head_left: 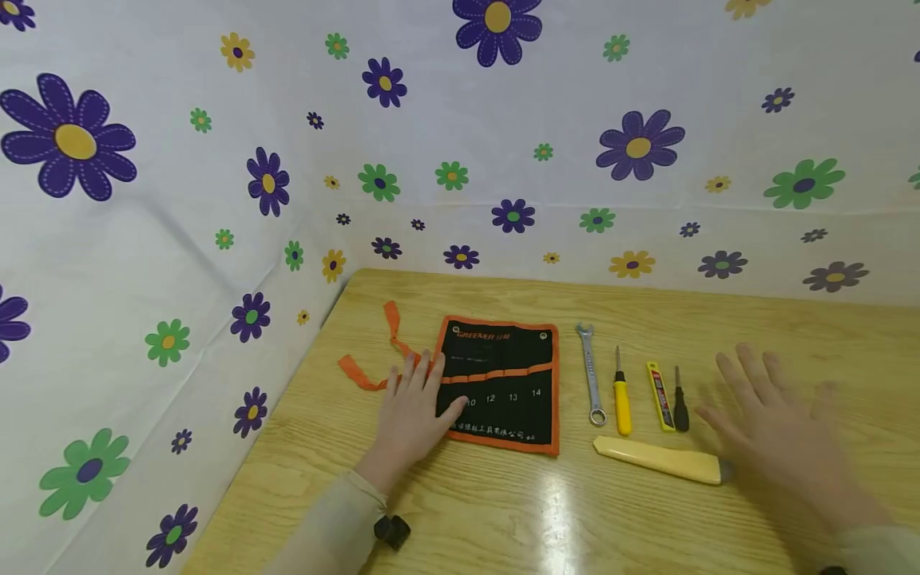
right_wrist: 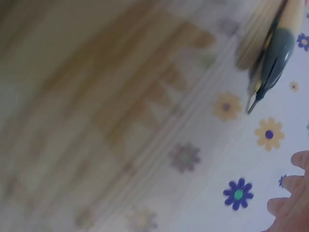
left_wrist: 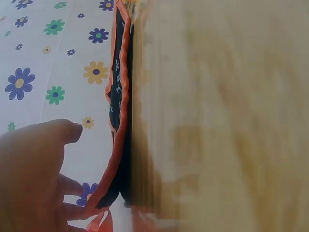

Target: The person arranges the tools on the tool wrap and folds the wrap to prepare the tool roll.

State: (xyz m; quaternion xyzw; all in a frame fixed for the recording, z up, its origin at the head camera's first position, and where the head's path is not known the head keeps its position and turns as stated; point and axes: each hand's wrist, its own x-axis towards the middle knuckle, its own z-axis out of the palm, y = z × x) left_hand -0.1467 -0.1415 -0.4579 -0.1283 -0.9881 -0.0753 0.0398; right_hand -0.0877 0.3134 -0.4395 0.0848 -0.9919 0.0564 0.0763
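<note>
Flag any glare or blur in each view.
Head view: glare streaks the table, below the black pouch in frame; the right grip is blurred, the left grip clearer. Left wrist view: the table is smeared across the right side, the flowered cloth sharper at left. Right wrist view: heavy smearing at left, flower prints clearer at lower right.
</note>
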